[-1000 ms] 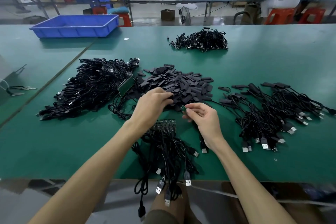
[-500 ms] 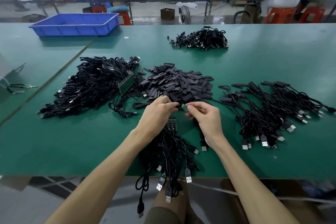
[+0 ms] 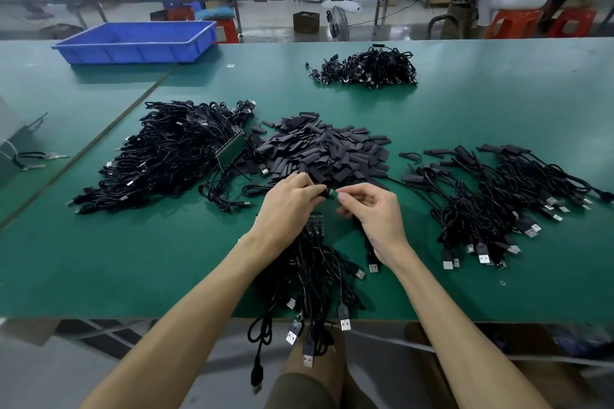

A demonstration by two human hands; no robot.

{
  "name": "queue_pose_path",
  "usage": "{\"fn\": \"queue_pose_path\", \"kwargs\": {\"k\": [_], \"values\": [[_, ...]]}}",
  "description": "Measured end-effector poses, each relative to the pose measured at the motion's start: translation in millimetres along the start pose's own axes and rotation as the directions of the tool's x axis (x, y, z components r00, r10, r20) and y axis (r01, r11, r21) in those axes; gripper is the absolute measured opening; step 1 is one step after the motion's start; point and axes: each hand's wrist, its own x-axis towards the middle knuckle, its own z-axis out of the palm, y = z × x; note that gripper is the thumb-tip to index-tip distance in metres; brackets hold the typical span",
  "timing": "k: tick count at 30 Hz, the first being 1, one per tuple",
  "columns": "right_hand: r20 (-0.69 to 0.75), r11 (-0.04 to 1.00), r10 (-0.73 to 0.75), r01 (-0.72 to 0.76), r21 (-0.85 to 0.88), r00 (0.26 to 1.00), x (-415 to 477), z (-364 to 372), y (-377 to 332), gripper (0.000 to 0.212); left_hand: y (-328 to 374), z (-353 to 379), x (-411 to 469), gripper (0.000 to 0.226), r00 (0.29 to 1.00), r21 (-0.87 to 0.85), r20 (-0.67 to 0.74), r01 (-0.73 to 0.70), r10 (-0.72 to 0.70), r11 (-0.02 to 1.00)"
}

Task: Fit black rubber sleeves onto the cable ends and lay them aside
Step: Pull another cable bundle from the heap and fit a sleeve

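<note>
My left hand pinches a black rubber sleeve at its fingertips. My right hand pinches the small green board end of a cable, and the two meet between my hands. Just beyond lies the heap of loose black sleeves. Under my hands a bunch of black USB cables runs over the table's front edge. A pile of sleeved cables lies to the right.
A big tangle of black cables lies at the left, a smaller cable pile at the far middle. A blue tray stands at the back left of the green table. A person sits at the bench behind.
My left hand came back from the sleeve heap with a sleeve and met my right hand; both hands have closed together around the cable end.
</note>
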Motion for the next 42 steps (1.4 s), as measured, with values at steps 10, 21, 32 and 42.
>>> {"fn": "queue_pose_path", "kwargs": {"k": [10, 21, 32, 42], "values": [[0.011, 0.994, 0.011, -0.01, -0.105, 1.0, 0.5, 0.8, 2.5, 0.009, -4.3, 2.1, -0.9, 0.026, 0.99, 0.004, 0.05, -0.13, 0.129, 0.992], [-0.009, 0.988, 0.004, -0.005, -0.157, 1.0, -1.6, 2.2, -0.5, 0.012, -2.6, 2.2, -0.2, 0.027, 0.982, -0.012, 0.087, -0.165, 0.166, 0.986], [-0.045, 0.997, 0.027, -0.03, -0.071, 0.999, -2.3, 0.2, -3.0, 0.016, -4.9, 2.3, -0.4, 0.021, 0.978, -0.004, 0.088, -0.189, 0.189, 0.982], [-0.02, 0.998, 0.049, -0.05, -0.037, 0.999, -1.5, -1.3, -3.5, 0.01, -1.6, 1.2, -0.8, 0.028, 0.962, -0.029, 0.097, -0.253, 0.254, 0.967]]}}
